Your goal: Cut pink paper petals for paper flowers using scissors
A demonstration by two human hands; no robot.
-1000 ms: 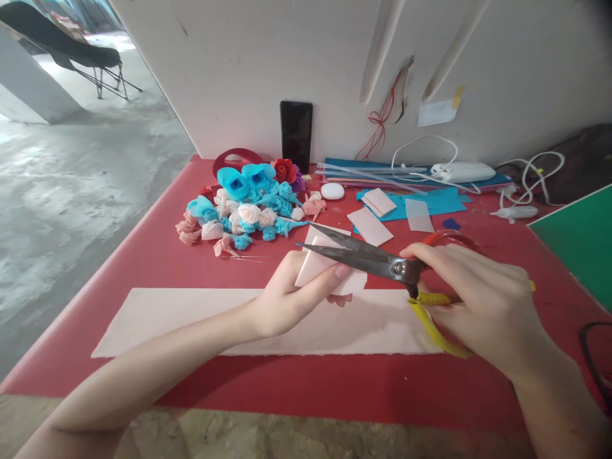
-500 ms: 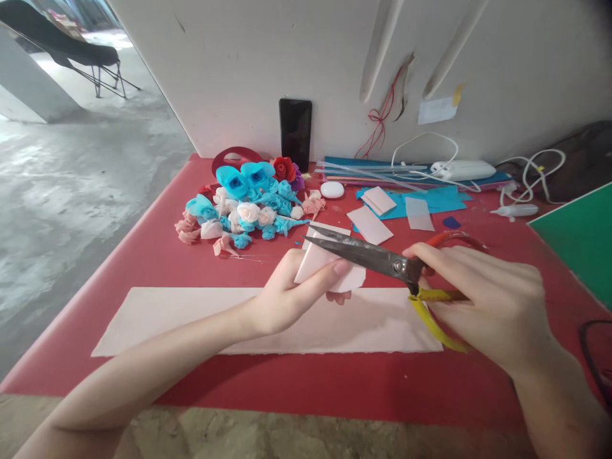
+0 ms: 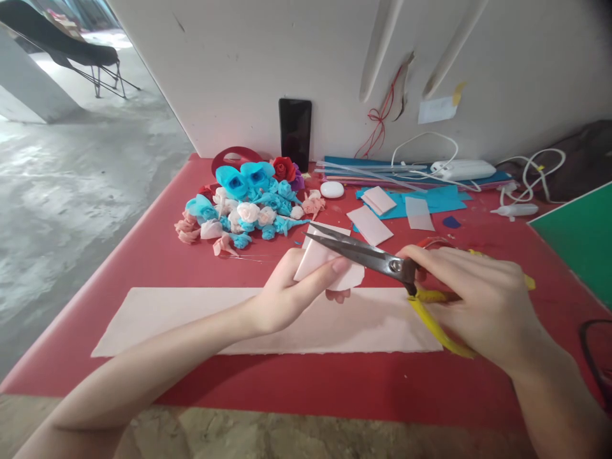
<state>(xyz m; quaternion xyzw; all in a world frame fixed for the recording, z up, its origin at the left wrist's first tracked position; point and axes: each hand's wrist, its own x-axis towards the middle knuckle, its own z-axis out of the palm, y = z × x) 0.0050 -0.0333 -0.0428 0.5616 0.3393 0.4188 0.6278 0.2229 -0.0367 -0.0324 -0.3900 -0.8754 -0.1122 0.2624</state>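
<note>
Between the thumb and fingers of my left hand (image 3: pixel 291 290) is a folded piece of pale pink paper (image 3: pixel 317 255), one lower corner of it trimmed. My right hand (image 3: pixel 482 299) grips a pair of scissors (image 3: pixel 380 260) with dark blades and yellow-wrapped handles. The blades lie nearly closed across the upper part of the paper, pointing left; whether they cut into it I cannot tell. Beneath both hands a long pale pink paper strip (image 3: pixel 191 312) lies flat on the red tabletop (image 3: pixel 268 386).
Paper flowers (image 3: pixel 248 210) in blue, white, pink and red are heaped at the back left. A phone (image 3: pixel 295 134) leans on the wall behind them. Cut pink pieces (image 3: pixel 370 225), blue paper (image 3: pixel 442 199), a white case (image 3: pixel 332 189) and a power strip (image 3: pixel 461 169) lie farther back.
The scissor blades have come a little closer together, and the fingers of my right hand have shifted on the handles. My left hand holds the paper almost where it was.
</note>
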